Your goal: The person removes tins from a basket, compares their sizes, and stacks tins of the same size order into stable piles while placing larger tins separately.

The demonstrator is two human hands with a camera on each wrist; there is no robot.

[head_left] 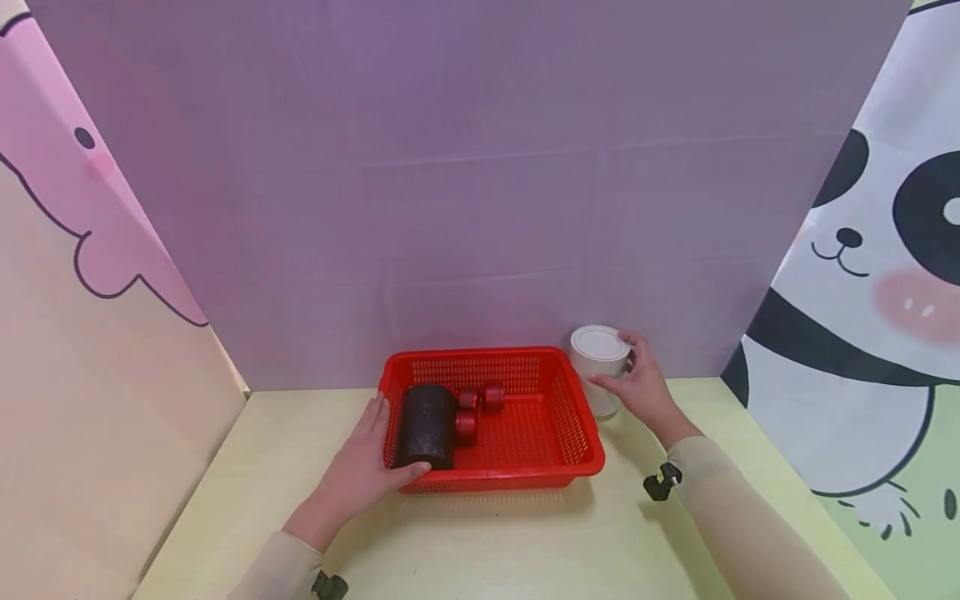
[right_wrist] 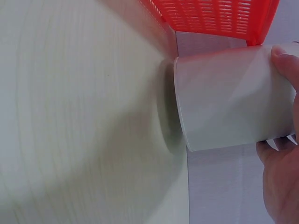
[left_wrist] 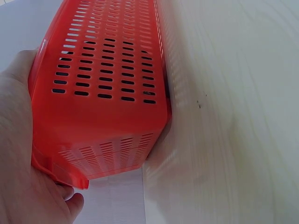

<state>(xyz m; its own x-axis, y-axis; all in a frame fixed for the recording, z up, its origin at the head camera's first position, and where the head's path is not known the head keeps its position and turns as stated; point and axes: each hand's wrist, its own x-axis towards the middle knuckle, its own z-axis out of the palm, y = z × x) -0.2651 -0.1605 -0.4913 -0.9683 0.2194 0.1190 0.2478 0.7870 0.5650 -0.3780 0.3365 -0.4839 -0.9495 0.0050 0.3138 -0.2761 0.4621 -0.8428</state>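
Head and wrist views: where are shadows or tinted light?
Head view: shadow before the red perforated plastic basket on the pale wood-grain table; left wrist view: faint dappling on the table beside the basket; right wrist view: dark shadow by the base of the white cylindrical container, pinkish tint on it.

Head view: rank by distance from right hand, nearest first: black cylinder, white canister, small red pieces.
1. White canister: gripped by the right hand, by the red basket's right side.
2. Small red pieces: inside, left of the basket's middle.
3. Black cylinder: inside, at the basket's left end.
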